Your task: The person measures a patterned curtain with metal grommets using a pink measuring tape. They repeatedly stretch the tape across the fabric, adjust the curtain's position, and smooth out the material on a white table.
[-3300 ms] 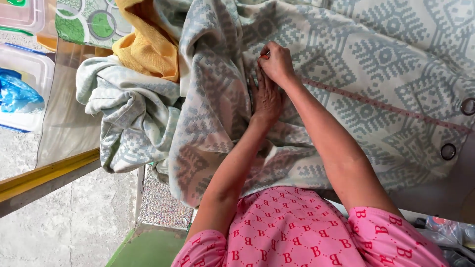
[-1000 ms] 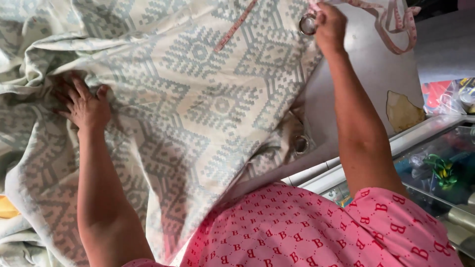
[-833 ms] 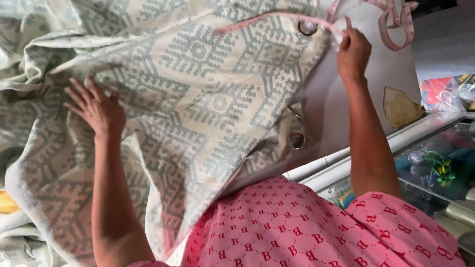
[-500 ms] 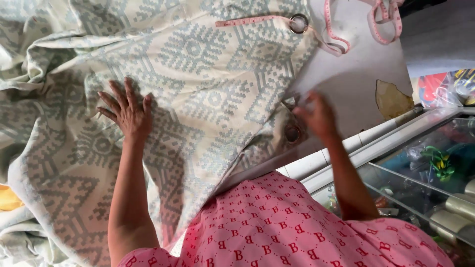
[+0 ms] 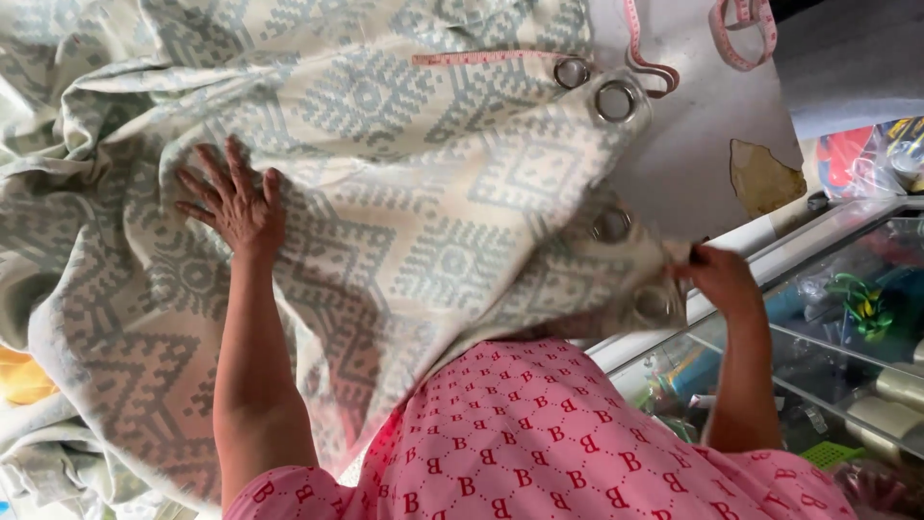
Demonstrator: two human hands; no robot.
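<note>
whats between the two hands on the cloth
In the head view, only patterned grey-and-cream curtain fabric spans from the left hand to the right hand.

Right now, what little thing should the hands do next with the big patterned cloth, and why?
Probably the right hand should pull the corner it pinches outward. The patterned curtain cloth sags in folds between that corner and the metal rings, while the left hand lies flat on it, pinning it. The pink measuring tape lies along the ringed edge, so a flatter cloth may suit it better.
</note>
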